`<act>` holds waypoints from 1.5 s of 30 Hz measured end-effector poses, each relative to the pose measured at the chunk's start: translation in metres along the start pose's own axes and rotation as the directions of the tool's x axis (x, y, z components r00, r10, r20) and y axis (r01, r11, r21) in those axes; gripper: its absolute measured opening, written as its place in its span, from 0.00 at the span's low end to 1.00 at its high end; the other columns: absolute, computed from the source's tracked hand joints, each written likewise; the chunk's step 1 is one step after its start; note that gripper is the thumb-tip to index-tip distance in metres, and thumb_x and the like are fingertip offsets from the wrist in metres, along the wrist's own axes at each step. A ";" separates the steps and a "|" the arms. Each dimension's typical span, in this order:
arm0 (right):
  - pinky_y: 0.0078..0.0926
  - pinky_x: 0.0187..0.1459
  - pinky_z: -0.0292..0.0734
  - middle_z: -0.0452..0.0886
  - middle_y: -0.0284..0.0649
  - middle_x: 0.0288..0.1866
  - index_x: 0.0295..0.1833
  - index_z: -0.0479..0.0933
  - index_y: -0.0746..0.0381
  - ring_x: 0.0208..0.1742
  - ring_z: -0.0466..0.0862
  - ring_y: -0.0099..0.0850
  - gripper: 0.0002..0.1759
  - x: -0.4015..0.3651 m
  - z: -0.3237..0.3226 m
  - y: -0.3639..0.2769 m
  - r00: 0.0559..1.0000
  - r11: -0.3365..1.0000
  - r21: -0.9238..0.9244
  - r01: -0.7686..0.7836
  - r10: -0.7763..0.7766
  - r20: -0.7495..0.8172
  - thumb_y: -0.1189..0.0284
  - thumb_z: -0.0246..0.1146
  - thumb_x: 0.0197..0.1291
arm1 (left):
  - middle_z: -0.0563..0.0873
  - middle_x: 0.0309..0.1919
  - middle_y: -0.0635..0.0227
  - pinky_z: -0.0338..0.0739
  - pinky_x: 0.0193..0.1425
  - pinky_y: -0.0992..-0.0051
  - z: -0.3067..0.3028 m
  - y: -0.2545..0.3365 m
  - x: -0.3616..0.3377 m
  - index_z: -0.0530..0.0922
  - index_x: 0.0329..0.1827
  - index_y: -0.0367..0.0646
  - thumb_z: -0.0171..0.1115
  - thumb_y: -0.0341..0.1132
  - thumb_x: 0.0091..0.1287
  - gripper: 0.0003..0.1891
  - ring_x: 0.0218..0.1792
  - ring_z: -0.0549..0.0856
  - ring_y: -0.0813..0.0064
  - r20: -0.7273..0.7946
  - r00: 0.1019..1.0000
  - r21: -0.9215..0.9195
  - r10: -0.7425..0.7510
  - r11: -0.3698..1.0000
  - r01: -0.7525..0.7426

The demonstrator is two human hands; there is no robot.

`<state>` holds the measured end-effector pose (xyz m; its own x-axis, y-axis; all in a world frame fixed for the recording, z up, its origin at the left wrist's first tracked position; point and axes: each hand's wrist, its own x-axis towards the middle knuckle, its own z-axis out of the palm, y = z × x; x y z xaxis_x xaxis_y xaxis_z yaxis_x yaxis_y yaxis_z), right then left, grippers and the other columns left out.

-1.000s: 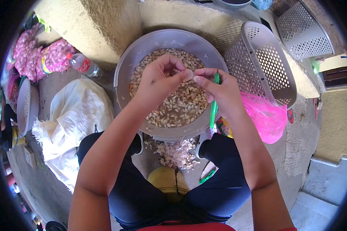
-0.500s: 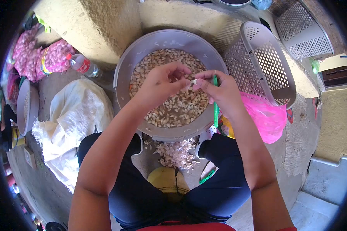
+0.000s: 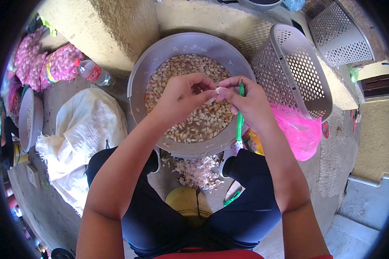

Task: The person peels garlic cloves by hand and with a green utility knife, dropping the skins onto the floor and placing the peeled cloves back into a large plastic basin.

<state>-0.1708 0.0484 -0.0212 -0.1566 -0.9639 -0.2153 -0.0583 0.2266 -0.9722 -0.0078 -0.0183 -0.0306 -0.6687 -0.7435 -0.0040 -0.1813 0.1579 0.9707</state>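
Over the big grey tub (image 3: 136,77), my two hands meet at a small pale garlic clove (image 3: 218,90). My right hand (image 3: 251,102) is closed, pinching the clove between thumb and finger. A slim green tool (image 3: 239,125), which looks like a knife, is also held in that hand and points down toward my knee. My left hand (image 3: 179,95) is closed too, its thumb and fingertip pressed at the clove's left side, where a bit of pale skin shows. Below them, many garlic cloves (image 3: 199,125) lie in cloudy water in the tub.
Garlic peelings (image 3: 199,172) are heaped on the floor between my feet. A white woven sack (image 3: 84,138) and a cola bottle (image 3: 95,73) stand left, near net bags of garlic (image 3: 34,60). To the right are a perforated grey basket (image 3: 289,73) and a pink plastic bag (image 3: 296,134).
My left hand has moved slightly right, its fingertips closing up to the clove. The green tool in my right hand has tilted a little, its lower end shifting left.
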 end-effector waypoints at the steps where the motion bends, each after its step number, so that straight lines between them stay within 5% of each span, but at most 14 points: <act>1: 0.11 0.19 0.64 0.79 0.35 0.26 0.40 0.74 0.66 0.18 0.70 0.15 0.12 0.000 0.001 0.001 1.000 1.000 0.020 0.006 -0.006 0.000 0.71 0.62 0.53 | 0.80 0.26 0.73 0.69 0.31 0.86 -0.001 0.000 0.000 0.77 0.37 0.36 0.61 0.29 0.56 0.08 0.28 0.75 0.88 -0.001 1.000 0.024 0.006 1.000 -0.006; 11: 0.12 0.20 0.66 0.80 0.36 0.26 0.38 0.74 0.67 0.19 0.71 0.16 0.09 -0.003 0.003 -0.007 1.000 0.996 -0.087 -0.014 0.014 0.005 0.73 0.62 0.53 | 0.78 0.25 0.73 0.68 0.29 0.85 0.002 -0.004 -0.001 0.76 0.33 0.37 0.58 0.27 0.58 0.03 0.26 0.73 0.87 -0.042 0.997 0.033 0.058 0.998 -0.056; 14: 0.14 0.20 0.67 0.80 0.36 0.26 0.36 0.75 0.67 0.19 0.72 0.16 0.08 -0.002 0.009 0.000 0.995 0.976 -0.208 0.060 -0.075 -0.063 0.74 0.61 0.52 | 0.77 0.25 0.73 0.68 0.29 0.84 0.005 -0.006 -0.002 0.76 0.32 0.38 0.57 0.27 0.59 0.02 0.26 0.74 0.86 -0.071 0.950 0.247 0.306 0.928 -0.280; 16: 0.15 0.20 0.67 0.80 0.37 0.26 0.35 0.75 0.67 0.19 0.73 0.17 0.07 -0.001 0.015 0.013 0.963 0.918 -0.353 0.180 -0.238 -0.129 0.74 0.61 0.52 | 0.76 0.24 0.73 0.67 0.28 0.84 0.007 -0.008 -0.001 0.75 0.32 0.37 0.56 0.27 0.59 0.02 0.25 0.74 0.85 -0.078 0.948 0.271 0.309 0.922 -0.278; 17: 0.17 0.21 0.68 0.80 0.37 0.26 0.35 0.75 0.67 0.20 0.74 0.19 0.07 0.000 0.014 0.015 0.979 0.957 -0.269 0.108 -0.151 -0.141 0.74 0.61 0.52 | 0.75 0.24 0.73 0.67 0.27 0.84 0.009 -0.010 -0.001 0.74 0.32 0.37 0.55 0.27 0.60 0.02 0.24 0.73 0.85 -0.081 0.947 0.282 0.310 0.919 -0.277; 19: 0.20 0.24 0.71 0.80 0.39 0.27 0.34 0.75 0.67 0.22 0.77 0.23 0.08 -0.001 0.014 0.007 0.990 0.995 -0.096 -0.040 0.027 -0.140 0.73 0.62 0.51 | 0.75 0.23 0.73 0.67 0.26 0.84 0.009 -0.013 0.000 0.73 0.32 0.37 0.54 0.28 0.61 0.03 0.23 0.72 0.85 -0.045 0.987 0.166 0.156 0.975 -0.147; 26: 0.29 0.33 0.73 0.80 0.47 0.28 0.35 0.75 0.66 0.29 0.80 0.37 0.10 0.000 0.019 0.015 0.950 0.904 -0.408 0.130 -0.231 -0.210 0.72 0.63 0.48 | 0.72 0.22 0.76 0.65 0.24 0.86 0.014 -0.019 -0.001 0.71 0.33 0.40 0.53 0.30 0.63 0.04 0.21 0.70 0.87 0.040 0.984 -0.168 -0.172 0.970 0.176; 29: 0.32 0.35 0.73 0.79 0.49 0.30 0.35 0.75 0.67 0.31 0.80 0.42 0.12 0.006 0.013 0.014 0.960 0.805 -0.580 0.123 -0.245 -0.137 0.71 0.63 0.47 | 0.73 0.22 0.75 0.64 0.24 0.87 0.013 -0.009 -0.003 0.71 0.33 0.41 0.54 0.31 0.63 0.04 0.22 0.70 0.87 0.153 0.973 -0.381 -0.174 0.898 0.221; 34: 0.37 0.42 0.72 0.78 0.53 0.32 0.36 0.75 0.67 0.39 0.78 0.47 0.17 0.019 -0.040 0.024 0.998 0.611 -0.790 0.057 -0.052 0.032 0.65 0.63 0.44 | 0.73 0.23 0.74 0.62 0.20 0.87 0.011 -0.011 -0.002 0.71 0.33 0.42 0.54 0.31 0.62 0.03 0.22 0.70 0.88 0.134 0.969 -0.389 -0.206 0.889 0.243; 35: 0.29 0.39 0.72 0.80 0.43 0.29 0.37 0.76 0.62 0.33 0.81 0.34 0.12 0.021 -0.060 0.023 0.984 0.529 -0.848 -0.004 -0.147 -0.096 0.71 0.61 0.43 | 0.73 0.23 0.74 0.61 0.19 0.87 0.009 -0.009 -0.002 0.71 0.32 0.42 0.54 0.31 0.62 0.03 0.22 0.70 0.88 0.125 0.964 -0.397 -0.236 0.878 0.267; 36: 0.32 0.41 0.72 0.80 0.45 0.31 0.39 0.76 0.61 0.35 0.80 0.38 0.13 0.019 -0.073 0.002 0.941 0.603 -0.783 -0.151 -0.154 -0.300 0.68 0.59 0.46 | 0.73 0.23 0.74 0.61 0.18 0.87 0.007 -0.007 -0.002 0.70 0.32 0.42 0.54 0.31 0.61 0.03 0.22 0.70 0.88 0.111 0.963 -0.375 -0.247 0.887 0.271; 39: 0.36 0.40 0.71 0.80 0.48 0.34 0.50 0.72 0.62 0.37 0.79 0.45 0.21 0.012 -0.124 -0.020 0.638 0.495 -0.787 -0.369 -0.481 -0.601 0.64 0.57 0.52 | 0.73 0.23 0.74 0.60 0.17 0.87 0.004 -0.005 -0.003 0.70 0.32 0.42 0.55 0.31 0.60 0.03 0.23 0.71 0.88 0.102 0.954 -0.343 -0.282 0.890 0.300; 42: 0.31 0.36 0.72 0.80 0.46 0.37 0.55 0.69 0.62 0.35 0.80 0.37 0.24 0.004 -0.128 -0.015 0.694 0.455 -0.824 -0.337 -0.472 -0.544 0.65 0.57 0.52 | 0.74 0.24 0.73 0.60 0.17 0.87 0.004 -0.005 -0.001 0.70 0.33 0.42 0.55 0.31 0.60 0.04 0.23 0.71 0.87 0.160 0.939 -0.390 -0.304 0.854 0.344; 45: 0.27 0.43 0.72 0.80 0.43 0.33 0.54 0.70 0.59 0.38 0.80 0.32 0.23 0.003 -0.083 -0.015 0.958 0.785 -0.619 0.034 -0.201 -0.203 0.67 0.61 0.51 | 0.74 0.25 0.73 0.61 0.17 0.87 0.009 -0.011 0.001 0.71 0.34 0.42 0.55 0.31 0.60 0.04 0.23 0.72 0.87 0.189 0.933 -0.460 -0.307 0.811 0.361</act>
<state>-0.2522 0.0534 0.0002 -0.3382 -0.9410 0.0073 -0.6609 0.2320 -0.7138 -0.0129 -0.0148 -0.0435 -0.7043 -0.6191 -0.3474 -0.0566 -0.4389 0.8968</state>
